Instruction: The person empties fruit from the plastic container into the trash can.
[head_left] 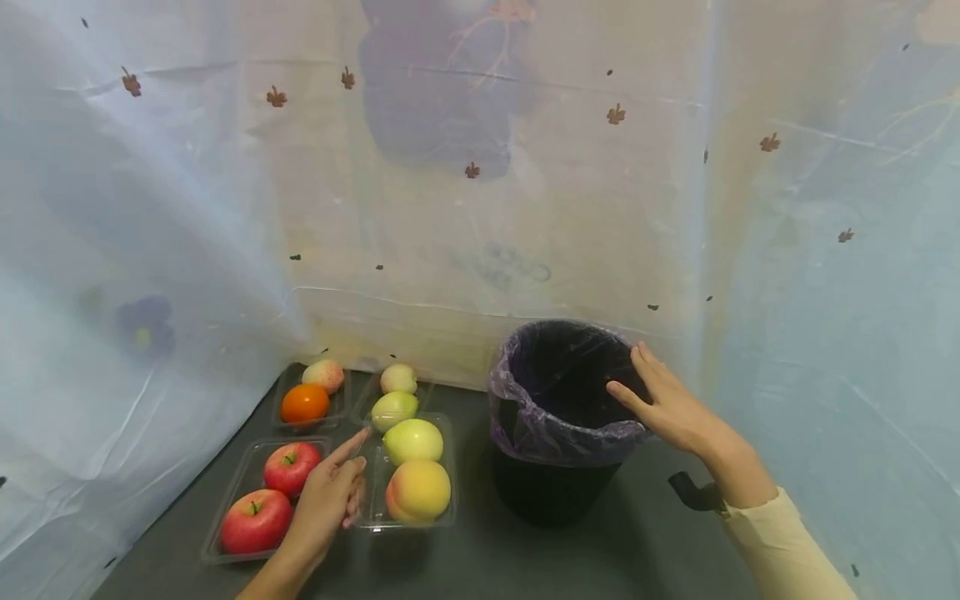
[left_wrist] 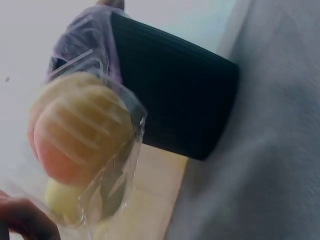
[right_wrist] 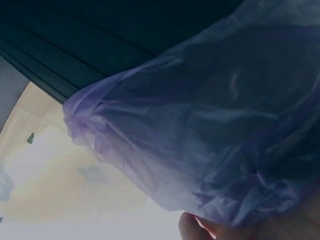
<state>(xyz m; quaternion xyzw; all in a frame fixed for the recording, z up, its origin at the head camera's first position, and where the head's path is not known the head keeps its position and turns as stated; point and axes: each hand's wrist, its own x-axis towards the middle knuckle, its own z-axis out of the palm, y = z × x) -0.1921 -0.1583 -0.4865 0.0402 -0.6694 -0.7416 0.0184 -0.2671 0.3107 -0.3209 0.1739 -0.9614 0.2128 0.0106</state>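
My left hand [head_left: 326,500] grips the left edge of a clear plastic container [head_left: 375,518], index finger stretched along it. A yellow-orange peach [head_left: 417,490] and a yellow-green fruit [head_left: 413,442] lie in it. In the left wrist view the peach [left_wrist: 82,132] shows through the container wall, with my fingers [left_wrist: 25,217] at the lower left. My right hand [head_left: 675,408] rests at the right rim of a black bin [head_left: 551,492], fingers fairly straight and thumb over the opening. A purple bag [head_left: 555,437] lines the bin and folds over its rim; the right wrist view shows this bag [right_wrist: 190,145] close up.
Left of my left hand stands a clear container [head_left: 225,521] with two red apples [head_left: 256,521]. Behind it, another container [head_left: 281,408] holds an orange fruit [head_left: 304,403] and a pinkish one [head_left: 323,376]. A further container [head_left: 365,400] holds two pale fruits. Patterned sheeting [head_left: 420,225] surrounds the dark table.
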